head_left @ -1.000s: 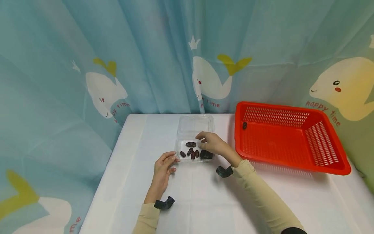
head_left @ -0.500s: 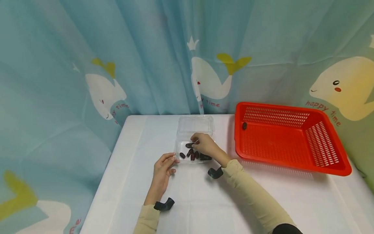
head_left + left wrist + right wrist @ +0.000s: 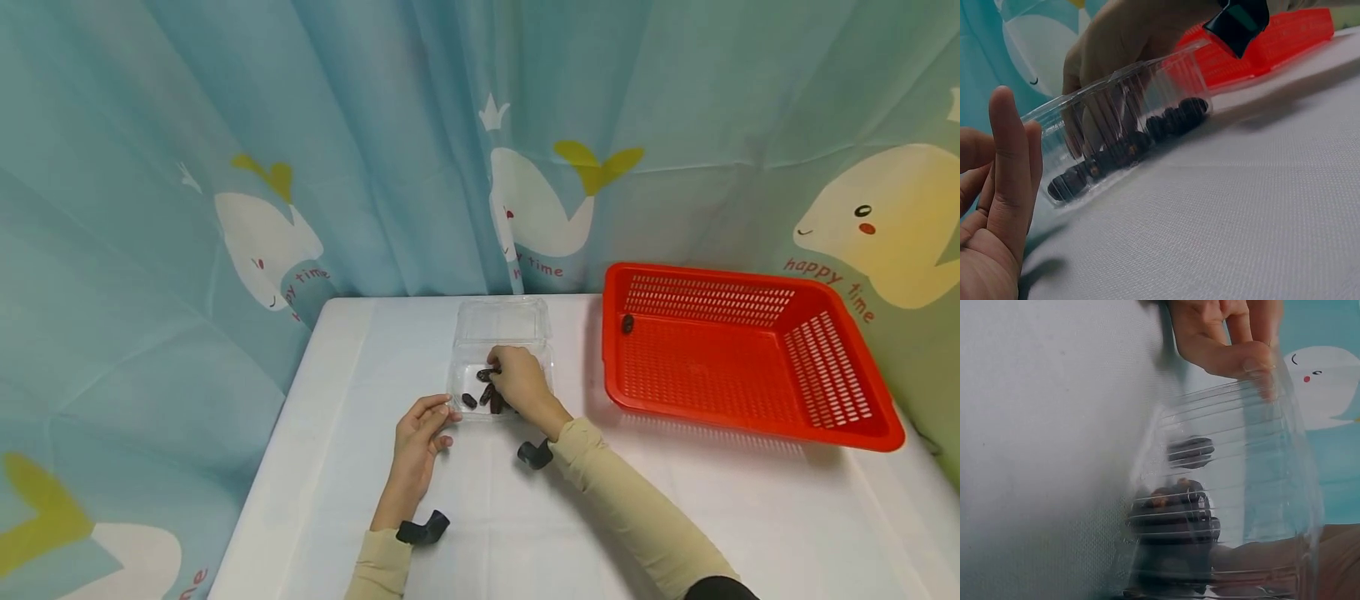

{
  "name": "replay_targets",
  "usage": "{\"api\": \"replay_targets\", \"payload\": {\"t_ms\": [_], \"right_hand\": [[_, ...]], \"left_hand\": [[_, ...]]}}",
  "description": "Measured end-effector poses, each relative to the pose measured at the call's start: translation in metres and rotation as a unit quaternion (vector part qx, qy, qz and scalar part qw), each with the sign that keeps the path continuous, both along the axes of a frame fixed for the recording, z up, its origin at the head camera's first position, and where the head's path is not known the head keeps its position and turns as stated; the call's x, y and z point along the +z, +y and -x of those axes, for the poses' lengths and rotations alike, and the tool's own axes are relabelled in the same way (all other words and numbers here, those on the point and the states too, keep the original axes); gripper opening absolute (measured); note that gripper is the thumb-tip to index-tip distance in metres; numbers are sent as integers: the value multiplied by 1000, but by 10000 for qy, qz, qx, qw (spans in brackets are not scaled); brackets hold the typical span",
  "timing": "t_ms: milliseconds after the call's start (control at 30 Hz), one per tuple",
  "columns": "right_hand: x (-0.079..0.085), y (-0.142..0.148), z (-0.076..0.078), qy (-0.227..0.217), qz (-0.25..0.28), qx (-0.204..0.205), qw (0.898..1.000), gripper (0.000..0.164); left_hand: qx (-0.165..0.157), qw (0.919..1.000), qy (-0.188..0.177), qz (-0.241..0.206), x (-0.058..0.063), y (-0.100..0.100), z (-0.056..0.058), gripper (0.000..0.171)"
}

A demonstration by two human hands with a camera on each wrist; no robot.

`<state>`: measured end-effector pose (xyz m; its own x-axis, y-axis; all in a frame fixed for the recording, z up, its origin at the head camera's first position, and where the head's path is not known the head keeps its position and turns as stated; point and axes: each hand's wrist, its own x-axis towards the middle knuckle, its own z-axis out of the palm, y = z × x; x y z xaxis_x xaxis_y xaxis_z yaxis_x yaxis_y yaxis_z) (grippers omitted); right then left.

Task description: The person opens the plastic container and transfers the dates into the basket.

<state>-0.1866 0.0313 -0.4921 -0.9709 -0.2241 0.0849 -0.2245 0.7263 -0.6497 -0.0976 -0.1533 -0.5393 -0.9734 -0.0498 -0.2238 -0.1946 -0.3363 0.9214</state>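
The left hand (image 3: 417, 433) pinches the near left corner of the box (image 3: 467, 381) while the right hand (image 3: 522, 382), fingers narrowed over the dates (image 3: 487, 393) inside (whether holding one I cannot tell), could tip the box by catching its side.

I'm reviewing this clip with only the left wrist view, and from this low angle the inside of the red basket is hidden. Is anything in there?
Observer: Yes. The head view shows one dark date lying in the red basket, near its left end.
Reviewer: Noted. Anything else my angle doesn't make clear?
Observer: In the head view, the clear box has its lid folded open toward the curtain.
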Motion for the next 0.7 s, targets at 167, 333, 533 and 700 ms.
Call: {"api": "replay_targets", "payload": {"t_ms": [167, 333, 533, 700], "right_hand": [[0, -1, 0, 39, -124, 14, 9999, 16], [0, -1, 0, -81, -148, 86, 9998, 18], [2, -1, -1, -254, -20, 195, 9995, 18], [1, 0, -1, -331, 19, 294, 9990, 15]], "left_hand": [[-6, 10000, 38, 6, -1, 0, 0, 21], [-10, 9999, 99, -37, -2, 0, 0, 22], [-1, 9999, 99, -55, -3, 0, 1, 21], [-44, 9999, 96, -35, -4, 0, 1, 23]]}}
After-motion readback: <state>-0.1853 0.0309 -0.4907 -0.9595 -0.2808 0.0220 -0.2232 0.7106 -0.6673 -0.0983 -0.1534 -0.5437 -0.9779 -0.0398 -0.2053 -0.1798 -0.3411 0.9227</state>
